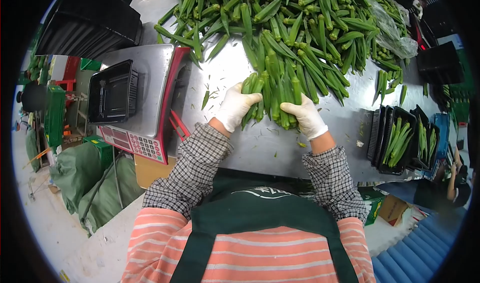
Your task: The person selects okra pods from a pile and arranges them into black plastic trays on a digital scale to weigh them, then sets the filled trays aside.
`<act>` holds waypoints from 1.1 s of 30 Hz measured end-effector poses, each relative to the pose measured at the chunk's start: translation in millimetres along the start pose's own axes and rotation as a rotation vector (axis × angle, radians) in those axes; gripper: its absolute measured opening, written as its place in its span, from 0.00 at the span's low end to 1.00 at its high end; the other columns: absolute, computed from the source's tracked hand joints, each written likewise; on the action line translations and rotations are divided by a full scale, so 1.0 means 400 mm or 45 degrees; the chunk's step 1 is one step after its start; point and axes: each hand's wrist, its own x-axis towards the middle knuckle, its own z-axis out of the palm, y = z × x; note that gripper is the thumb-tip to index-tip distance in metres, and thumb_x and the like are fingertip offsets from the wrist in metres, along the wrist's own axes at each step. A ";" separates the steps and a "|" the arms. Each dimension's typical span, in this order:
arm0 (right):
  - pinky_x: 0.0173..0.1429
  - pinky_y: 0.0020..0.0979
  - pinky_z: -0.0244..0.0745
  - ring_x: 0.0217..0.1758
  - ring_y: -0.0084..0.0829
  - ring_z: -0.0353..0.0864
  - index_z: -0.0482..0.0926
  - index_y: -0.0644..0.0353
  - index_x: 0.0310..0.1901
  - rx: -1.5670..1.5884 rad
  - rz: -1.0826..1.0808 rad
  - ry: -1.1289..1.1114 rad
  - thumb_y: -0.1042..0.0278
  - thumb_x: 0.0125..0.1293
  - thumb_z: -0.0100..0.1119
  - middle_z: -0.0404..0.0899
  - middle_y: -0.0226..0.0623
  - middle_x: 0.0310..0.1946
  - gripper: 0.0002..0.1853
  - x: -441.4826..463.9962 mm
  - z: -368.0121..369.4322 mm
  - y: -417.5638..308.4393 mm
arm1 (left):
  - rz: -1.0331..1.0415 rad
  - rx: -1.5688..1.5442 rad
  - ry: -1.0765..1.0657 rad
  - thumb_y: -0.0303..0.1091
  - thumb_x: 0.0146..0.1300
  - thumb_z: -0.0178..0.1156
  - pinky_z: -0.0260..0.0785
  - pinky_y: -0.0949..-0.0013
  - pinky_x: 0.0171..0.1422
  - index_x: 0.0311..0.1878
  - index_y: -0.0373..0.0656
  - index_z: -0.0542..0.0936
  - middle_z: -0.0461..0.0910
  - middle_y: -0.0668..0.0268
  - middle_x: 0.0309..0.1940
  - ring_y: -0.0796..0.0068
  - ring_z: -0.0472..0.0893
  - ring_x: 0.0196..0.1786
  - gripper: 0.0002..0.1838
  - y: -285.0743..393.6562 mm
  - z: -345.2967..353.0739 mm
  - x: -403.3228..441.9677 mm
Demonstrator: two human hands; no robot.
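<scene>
Both my hands wear white gloves and work at the near edge of a large okra pile (300,23) on a metal table (235,155). My left hand (236,108) is closed round a few okra pods (254,84), its thumb lying across them. Close by on the right, my right hand (306,117) grips the lower ends of several okra pods (283,95), thumb on top. Between the hands, more pods lie pointing toward me. Some fingers are hidden under the okra.
On the left, a digital scale (152,100) carries a black plastic tray (112,95). Behind it stands a black crate (92,20). Black trays (374,138) with okra (398,142) sit at the right. Clear plastic (395,35) lies by the pile. Another person (452,183) is at far right.
</scene>
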 end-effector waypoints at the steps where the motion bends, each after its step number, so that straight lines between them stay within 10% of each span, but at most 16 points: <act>1: 0.49 0.26 0.74 0.43 0.25 0.78 0.71 0.66 0.54 -0.002 0.019 -0.002 0.77 0.53 0.64 0.78 0.33 0.43 0.25 0.006 0.009 0.003 | 0.004 0.000 0.030 0.22 0.56 0.60 0.74 0.70 0.46 0.53 0.33 0.73 0.79 0.61 0.40 0.72 0.80 0.40 0.19 0.010 0.015 -0.004; 11: 0.57 0.29 0.70 0.51 0.26 0.74 0.68 0.64 0.58 0.170 -0.107 -0.157 0.71 0.53 0.66 0.75 0.33 0.49 0.30 -0.070 0.101 -0.041 | -0.112 -0.815 -0.449 0.25 0.61 0.56 0.74 0.62 0.57 0.60 0.35 0.66 0.75 0.56 0.51 0.64 0.78 0.52 0.23 0.021 -0.040 -0.079; 33: 0.58 0.31 0.71 0.51 0.32 0.77 0.71 0.68 0.55 -0.034 0.077 -1.196 0.69 0.55 0.62 0.77 0.43 0.49 0.26 0.236 0.876 -0.252 | 0.771 -1.364 -0.071 0.35 0.52 0.56 0.63 0.53 0.65 0.60 0.40 0.68 0.71 0.53 0.57 0.56 0.71 0.60 0.29 0.372 -0.566 -0.386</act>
